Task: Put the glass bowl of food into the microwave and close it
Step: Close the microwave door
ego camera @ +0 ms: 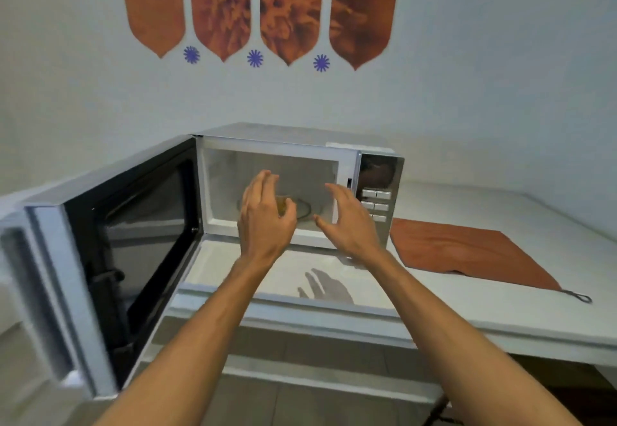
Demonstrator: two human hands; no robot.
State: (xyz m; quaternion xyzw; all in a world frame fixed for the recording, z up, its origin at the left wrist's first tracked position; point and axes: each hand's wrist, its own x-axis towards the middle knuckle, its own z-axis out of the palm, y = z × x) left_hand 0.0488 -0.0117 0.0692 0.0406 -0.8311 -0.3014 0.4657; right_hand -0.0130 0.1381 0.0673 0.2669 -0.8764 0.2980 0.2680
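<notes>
A white microwave (347, 158) stands on the counter with its door (110, 258) swung wide open to the left. Inside, on the turntable, sits the glass bowl of food (302, 209), mostly hidden behind my left hand. My left hand (265, 217) is at the cavity mouth, fingers spread, in front of the bowl; I cannot tell whether it touches it. My right hand (349, 222) hovers open to the right of the bowl, apart from it, in front of the button panel (375, 205).
An orange cloth (467, 252) lies flat on the white counter (500, 298) to the right of the microwave. The open door juts out over the counter's front edge at the left. The wall behind carries orange panels.
</notes>
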